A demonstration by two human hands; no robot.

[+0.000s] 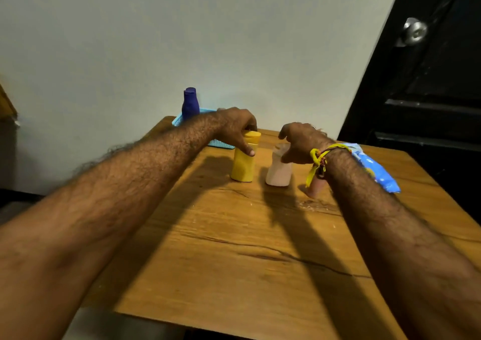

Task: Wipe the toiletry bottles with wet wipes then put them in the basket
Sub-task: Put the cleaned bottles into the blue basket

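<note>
A yellow bottle (243,164) stands upright on the wooden table (234,248). My left hand (238,126) grips it from above round the cap, thumb down its front. Right of it stands a pale pink bottle (278,174), and my right hand (299,143) holds its top. A third pinkish bottle (315,187) shows partly under my right wrist. A dark blue bottle (190,104) stands in the light blue basket (221,144) at the table's far left corner. A blue wet wipes pack (374,168) lies at the right, behind my right forearm.
A pale wall runs right behind the table. A black door with a metal knob (414,31) is at the right. The table's near edge (208,321) lies close below my forearms.
</note>
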